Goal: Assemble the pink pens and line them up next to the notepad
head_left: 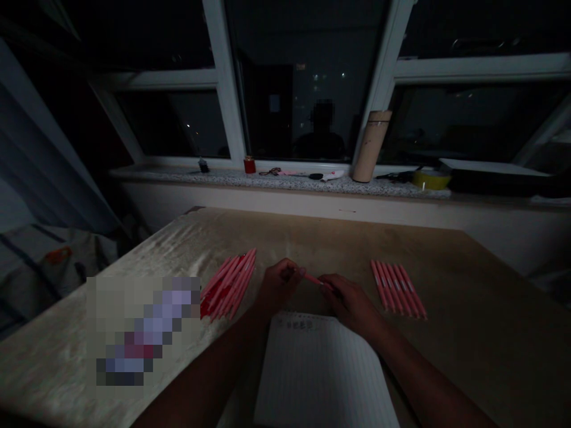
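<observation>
A slim pink pen [314,279] is held level between my two hands above the top edge of a lined notebook [323,374]. My left hand [282,285] pinches its left end with thumb and fingers. Around the right end, the fingers of my right hand [345,297] are closed. To the left lies a loose pile of pink pens [229,282] with some red parts among them. Several more pink pens [398,288] lie side by side in a neat row on the right, pale labels showing on their barrels. Faint handwriting shows near the top of the notebook page.
All this lies on a pale brown table [321,238]. A blurred-out purplish object is at the left. Along the windowsill [294,181] stand a tan cylinder [372,145], a small red jar [250,165], a dark little bottle [203,165] and a yellow tape roll [430,179].
</observation>
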Tool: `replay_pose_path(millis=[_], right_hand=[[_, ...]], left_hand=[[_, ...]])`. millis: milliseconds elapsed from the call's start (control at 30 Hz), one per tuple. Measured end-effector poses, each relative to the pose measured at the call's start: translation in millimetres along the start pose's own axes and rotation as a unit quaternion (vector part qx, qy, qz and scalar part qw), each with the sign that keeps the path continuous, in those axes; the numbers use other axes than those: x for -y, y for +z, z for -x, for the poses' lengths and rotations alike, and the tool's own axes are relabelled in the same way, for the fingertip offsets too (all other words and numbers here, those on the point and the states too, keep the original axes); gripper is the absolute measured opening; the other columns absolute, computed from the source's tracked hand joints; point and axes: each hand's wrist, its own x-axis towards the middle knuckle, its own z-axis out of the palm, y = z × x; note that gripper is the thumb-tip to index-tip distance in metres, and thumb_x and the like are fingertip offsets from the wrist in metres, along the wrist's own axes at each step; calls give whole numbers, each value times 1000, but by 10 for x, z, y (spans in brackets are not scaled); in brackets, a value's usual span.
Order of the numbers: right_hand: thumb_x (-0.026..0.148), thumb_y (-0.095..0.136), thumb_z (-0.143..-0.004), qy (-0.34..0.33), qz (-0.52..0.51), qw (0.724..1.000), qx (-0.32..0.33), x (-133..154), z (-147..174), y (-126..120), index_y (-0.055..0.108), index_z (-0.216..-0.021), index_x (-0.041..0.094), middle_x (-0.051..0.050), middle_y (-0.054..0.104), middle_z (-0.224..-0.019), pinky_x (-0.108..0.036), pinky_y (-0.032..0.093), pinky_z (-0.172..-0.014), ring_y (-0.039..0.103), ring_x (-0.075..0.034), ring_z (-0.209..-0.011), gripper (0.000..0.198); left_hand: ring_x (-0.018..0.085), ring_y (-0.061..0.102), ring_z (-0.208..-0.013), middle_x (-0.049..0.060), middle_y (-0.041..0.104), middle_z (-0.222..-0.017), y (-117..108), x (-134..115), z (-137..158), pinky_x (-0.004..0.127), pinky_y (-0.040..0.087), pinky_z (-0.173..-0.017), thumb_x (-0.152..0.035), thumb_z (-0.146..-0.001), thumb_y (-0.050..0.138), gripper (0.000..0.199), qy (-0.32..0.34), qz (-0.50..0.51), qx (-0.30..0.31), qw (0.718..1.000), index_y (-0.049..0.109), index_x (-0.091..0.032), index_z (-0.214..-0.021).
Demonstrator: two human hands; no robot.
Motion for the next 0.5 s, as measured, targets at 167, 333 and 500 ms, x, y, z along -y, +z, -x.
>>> replay_pose_path(millis=[167,333,500], right_hand=[[23,44,-86,-9,35,999,-8,15,4,-29,60,-95,22,-5,63,-82,-28,42,-67,57,-17,-73,19],[20,43,-85,-3,57,998,-7,-16,9,-31,59,-90,20,-4,61,-78,-27,41,-64,56,-16,-69,16],[17,43,-84,3,68,998,-10,-23,9,-42,58,-86,19,-3,59,-75,-25,39,-62,54,-14,-68,15]], left_hand=[[7,39,-45,-6,43,-49,1,-3,1,19,29,-45,-46,-78,54,32,-2,25,1,1000,50,-15,-71],[7,41,-44,-5,44,-48,-3,-47,9,19,30,-45,-47,-77,55,33,-2,17,-11,1000,50,-16,-69],[7,42,-44,-5,46,-48,-42,-80,-2,18,32,-45,-46,-76,55,32,-8,15,-39,999,51,-15,-68]])
